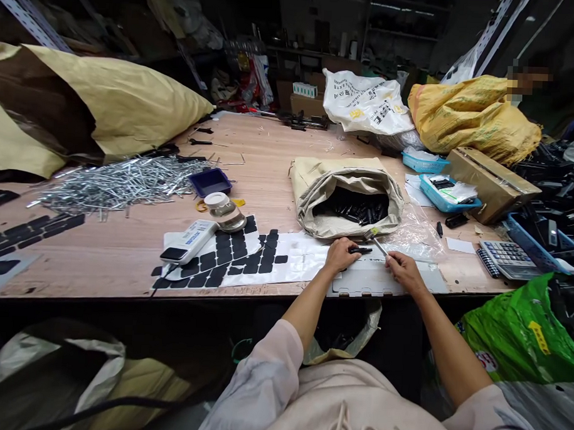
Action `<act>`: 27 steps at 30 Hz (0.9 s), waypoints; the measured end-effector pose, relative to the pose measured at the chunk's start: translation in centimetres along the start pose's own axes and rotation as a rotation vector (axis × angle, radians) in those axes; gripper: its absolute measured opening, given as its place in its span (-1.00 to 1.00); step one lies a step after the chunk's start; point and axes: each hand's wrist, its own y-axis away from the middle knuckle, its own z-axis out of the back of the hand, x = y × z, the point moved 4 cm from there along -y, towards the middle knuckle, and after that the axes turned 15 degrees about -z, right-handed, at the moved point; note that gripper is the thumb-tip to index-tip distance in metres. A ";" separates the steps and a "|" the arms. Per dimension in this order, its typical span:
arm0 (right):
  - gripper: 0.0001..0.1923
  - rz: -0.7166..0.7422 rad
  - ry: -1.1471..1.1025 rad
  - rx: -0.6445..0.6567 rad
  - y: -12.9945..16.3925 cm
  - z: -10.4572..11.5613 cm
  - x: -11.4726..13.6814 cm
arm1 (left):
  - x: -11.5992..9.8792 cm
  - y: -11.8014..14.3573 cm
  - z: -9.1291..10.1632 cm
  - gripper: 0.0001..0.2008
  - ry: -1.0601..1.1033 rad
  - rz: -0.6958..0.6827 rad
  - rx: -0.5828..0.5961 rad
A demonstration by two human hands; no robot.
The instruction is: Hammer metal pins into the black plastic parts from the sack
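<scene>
My left hand [342,254] is closed on a small black part [361,250] close to the table's front edge. In my right hand [405,272] is a thin, silvery tool [381,246] with a yellowish-green end; its exact kind is too small to make out. That end points up and left, above the black part and near the sack's mouth. Under both hands lies a grey-white board [374,281]. Just beyond them, a beige sack [311,178] lies with its mouth facing me, filled with black parts [357,207].
Left of my hands are sheets of black pads [267,252], a white device [194,237], a lidded jar [230,216], a purple tray [210,182] and heaped metal rods [123,181]. Rightward are blue baskets [450,199], a calculator [509,257] and a green bag [513,329].
</scene>
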 end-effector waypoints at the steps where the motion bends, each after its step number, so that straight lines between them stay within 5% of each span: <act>1: -0.60 -0.041 -0.086 0.002 -0.6 0.5 -0.3 | -0.1 0.1 0.0 -0.78 -0.001 -0.003 0.000; 10: -0.60 -0.280 -0.400 -0.015 -3.5 3.1 -1.9 | -1.4 1.2 1.8 -0.80 0.172 -0.083 -0.025; 15: -0.65 -0.273 -0.387 -0.023 -3.2 2.8 -1.8 | -4.6 7.9 3.2 -0.81 0.152 -0.314 -0.022; 20: -0.65 -0.259 -0.385 -0.033 -3.2 2.8 -1.9 | -5.7 13.3 2.1 -0.83 -0.028 -0.327 0.075; 23: -0.63 -0.253 -0.380 -0.033 -3.2 2.7 -1.9 | -5.6 11.9 1.9 -0.83 -0.026 -0.351 0.011; 27: -0.64 -0.248 -0.363 -0.053 -3.1 2.5 -1.9 | -4.2 4.4 2.9 -0.87 0.046 -0.231 -0.186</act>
